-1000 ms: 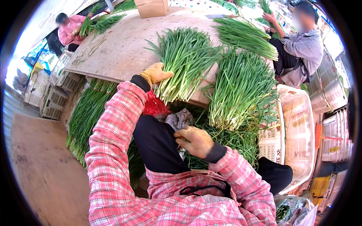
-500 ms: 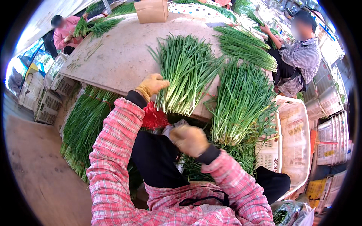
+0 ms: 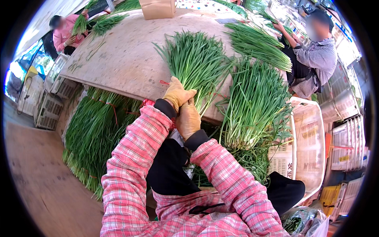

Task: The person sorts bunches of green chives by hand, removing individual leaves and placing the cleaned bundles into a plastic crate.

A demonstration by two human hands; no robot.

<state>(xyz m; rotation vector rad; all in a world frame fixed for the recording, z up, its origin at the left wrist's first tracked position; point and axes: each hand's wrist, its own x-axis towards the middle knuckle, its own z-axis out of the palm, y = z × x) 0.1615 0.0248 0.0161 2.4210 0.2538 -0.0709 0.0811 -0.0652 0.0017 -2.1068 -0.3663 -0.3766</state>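
Observation:
A bunch of garlic chives [image 3: 195,59] lies on the board, green tips pointing away and pale stalk ends toward me. My left hand [image 3: 178,93], in a yellowish glove, is closed around the stalks at the near left side. Just below it, my gloved right hand [image 3: 188,119] is closed at the stalk ends, touching the left; its fingertips are partly hidden. A thin red tie [image 3: 164,82] sticks out beside my left hand. To the right stands a larger pile of garlic chives [image 3: 254,102], partly over the board's edge.
More chives [image 3: 258,45] lie at the far right of the board [image 3: 122,51]. Tied bundles [image 3: 98,126] are stacked at lower left. A white plastic crate [image 3: 310,146] stands at my right. Two people work across the board, at left and right. A cardboard box [image 3: 157,9] sits at the back.
My right hand has moved up and left to meet the left hand at the stalks. My left hand has shifted right and closed on the bunch, now drawn narrower at its base.

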